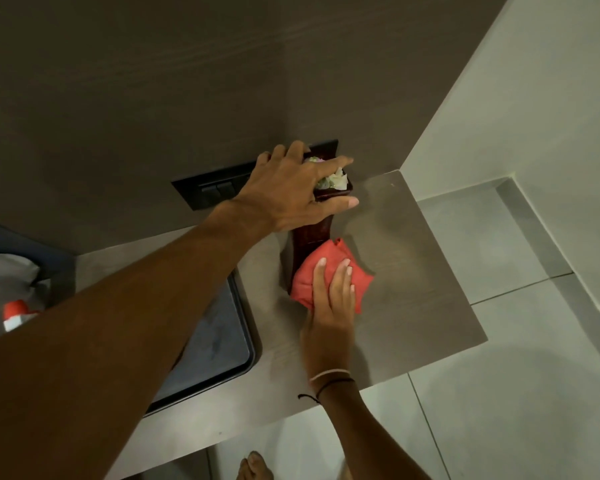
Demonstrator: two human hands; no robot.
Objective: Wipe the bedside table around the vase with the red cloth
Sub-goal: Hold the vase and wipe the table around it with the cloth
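Note:
A tall dark red-brown vase (pixel 313 233) with pale flowers (pixel 331 180) in its mouth stands near the back of the grey-brown bedside table (pixel 413 271). My left hand (pixel 291 192) grips the vase's top rim, fingers spread over the flowers. A folded red cloth (pixel 326 275) lies flat on the table against the vase's base. My right hand (pixel 329 306) presses down on the cloth with fingers extended, covering its near half. The vase's base is hidden behind the cloth.
A dark tray (pixel 219 344) lies on the table to the left, partly under my left arm. A black switch plate (pixel 208 192) sits on the wall behind. A white bottle with a red cap (pixel 16 315) rests at far left. Pale floor tiles (pixel 516 410) lie to the right.

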